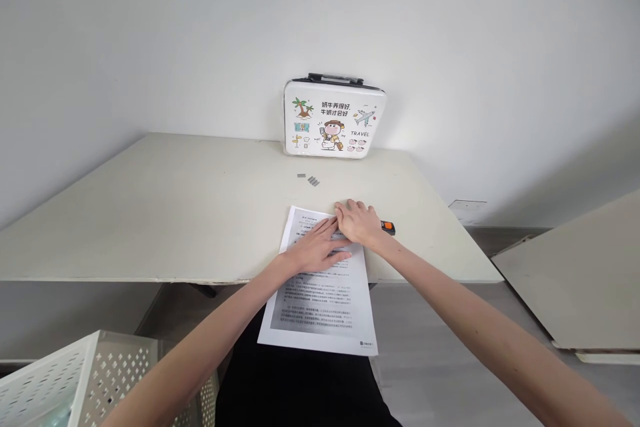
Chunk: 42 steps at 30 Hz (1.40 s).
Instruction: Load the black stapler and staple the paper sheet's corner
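A printed sheet of paper [325, 300] lies on the table's front part, its lower half hanging over the edge towards my lap. My left hand [315, 248] rests flat on its upper half, fingers stretched out. At the sheet's top right corner, my right hand [357, 221] presses down with bent fingers over a black stapler with an orange patch [388, 227]. Only the stapler's right end shows; my hand hides the rest, including where it meets the paper. Several small grey staple strips [313, 181] lie beyond the sheet.
A white case with cartoon prints [335, 120] stands upright against the wall at the back of the pale table [200, 213]. Below the table on the left is a white perforated basket [95, 373]. A pale panel [575, 280] stands at the right.
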Each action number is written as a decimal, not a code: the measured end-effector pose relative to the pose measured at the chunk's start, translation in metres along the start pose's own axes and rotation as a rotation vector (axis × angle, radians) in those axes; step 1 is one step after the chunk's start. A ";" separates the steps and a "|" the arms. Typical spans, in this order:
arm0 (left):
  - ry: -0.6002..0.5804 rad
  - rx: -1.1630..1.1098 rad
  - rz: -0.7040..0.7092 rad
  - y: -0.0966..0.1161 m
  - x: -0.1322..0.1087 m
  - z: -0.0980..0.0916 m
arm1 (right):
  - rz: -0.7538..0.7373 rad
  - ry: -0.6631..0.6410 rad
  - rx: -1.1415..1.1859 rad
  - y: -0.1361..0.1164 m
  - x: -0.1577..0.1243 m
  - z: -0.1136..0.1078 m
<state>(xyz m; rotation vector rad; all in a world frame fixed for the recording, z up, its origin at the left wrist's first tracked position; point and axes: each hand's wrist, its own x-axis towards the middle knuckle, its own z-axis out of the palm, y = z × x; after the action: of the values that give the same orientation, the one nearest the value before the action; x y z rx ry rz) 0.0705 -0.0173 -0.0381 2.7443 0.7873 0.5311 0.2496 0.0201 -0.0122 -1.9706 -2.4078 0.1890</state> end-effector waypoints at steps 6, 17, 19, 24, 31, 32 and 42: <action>-0.051 -0.007 -0.016 -0.004 -0.005 -0.003 | -0.022 0.010 0.074 0.010 -0.007 -0.020; -0.106 -0.001 -0.120 -0.012 -0.028 -0.022 | -0.183 0.179 0.318 0.098 -0.066 0.003; -0.117 -0.003 -0.130 -0.012 -0.027 -0.023 | -0.119 0.204 0.368 0.113 -0.072 0.014; -0.121 -0.004 -0.147 -0.011 -0.024 -0.022 | 0.015 0.263 0.534 0.136 -0.087 0.027; -0.112 0.032 -0.287 -0.015 -0.052 -0.051 | 0.115 0.311 0.746 0.145 -0.100 0.031; -0.113 0.046 -0.311 -0.016 -0.062 -0.058 | 0.112 0.304 0.754 0.145 -0.100 0.032; -0.210 0.129 -0.328 -0.002 -0.124 -0.073 | 0.158 0.381 0.928 0.150 -0.100 0.034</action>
<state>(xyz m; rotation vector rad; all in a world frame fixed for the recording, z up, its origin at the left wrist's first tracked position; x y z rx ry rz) -0.0574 -0.0742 -0.0072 2.6433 1.2191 0.1278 0.4128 -0.0510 -0.0570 -1.5393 -1.4936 0.7031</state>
